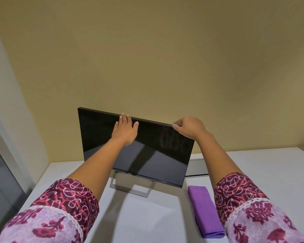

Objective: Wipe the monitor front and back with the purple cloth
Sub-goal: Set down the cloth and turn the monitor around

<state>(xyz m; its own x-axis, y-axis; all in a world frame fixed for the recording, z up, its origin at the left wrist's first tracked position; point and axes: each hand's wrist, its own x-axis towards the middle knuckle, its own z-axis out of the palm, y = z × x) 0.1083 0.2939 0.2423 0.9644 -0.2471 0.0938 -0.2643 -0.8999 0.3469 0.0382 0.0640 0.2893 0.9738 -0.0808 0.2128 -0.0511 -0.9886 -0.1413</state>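
Monitor (135,155) on its stand toward the far edge of the white table (165,216), screen dark. Left hand (124,129) lies flat on the upper screen, fingers straight, tips at the top edge. Right hand (188,128) curls round the top right corner. Purple cloth (204,209), folded, lies toward the table's near edge, beside the monitor's lower right corner.

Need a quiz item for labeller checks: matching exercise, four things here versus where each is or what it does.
Things: 1 left hand; 2 right hand; 3 cloth; 4 stand.
States: A folded on the table; B grips the monitor's top edge; C rests flat on the monitor's front; D grey frame under the monitor.
Pairs: 1-C; 2-B; 3-A; 4-D.
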